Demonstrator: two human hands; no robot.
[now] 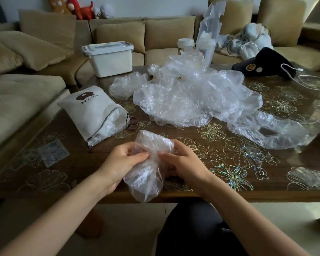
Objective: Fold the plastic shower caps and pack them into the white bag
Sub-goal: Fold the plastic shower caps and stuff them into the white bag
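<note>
I hold a bunched clear plastic shower cap (146,174) above the table's near edge. My left hand (121,161) pinches its left side and my right hand (181,163) pinches its right side, thumbs nearly meeting at the middle. The white drawstring bag (90,109) lies on its side to the left, its mouth open toward me with clear plastic showing inside. A heap of loose shower caps (190,95) covers the table's middle, with one more cap (272,130) spread out at the right.
The brown table (229,163) has a glossy floral cover. A white lidded storage box (109,58) stands at the back left, a black cap (262,61) and white cable (292,74) at the back right. Sofas surround the table.
</note>
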